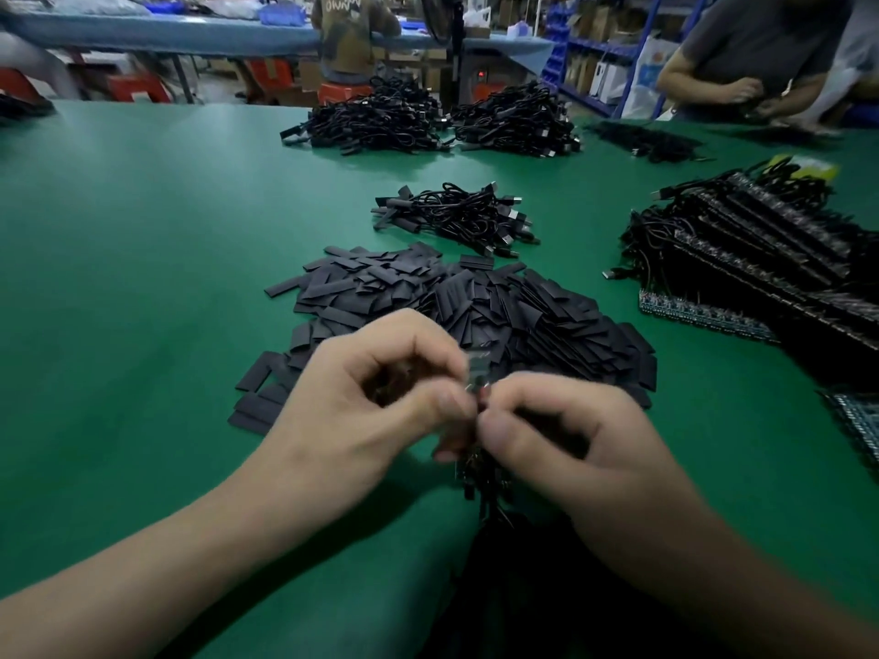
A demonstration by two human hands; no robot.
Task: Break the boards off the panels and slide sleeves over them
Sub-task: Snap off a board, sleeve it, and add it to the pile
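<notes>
Here, at lower centre, pinched tightly between thumb and forefinger of both the left hand [376, 401] and the right hand [575, 435]: a small board [477, 368], blurred, with dark cables [485, 497] trailing from it toward the bottom edge. Judged light, thin, stiff, and brittle along its scored edge. Best gripped by the bare side edges close to the break line, never by the soldered wire end. Just above, mid-frame: a heap of flat black sleeves [475, 302], likely soft, limp and slippery, best pinched at one end to open the mouth. Higher, a bundle of leads [456, 216], apparently sleeved. At right, stacked panels [761, 259]. At upper centre, larger cable heaps [428, 118] on the green table [142, 278].
</notes>
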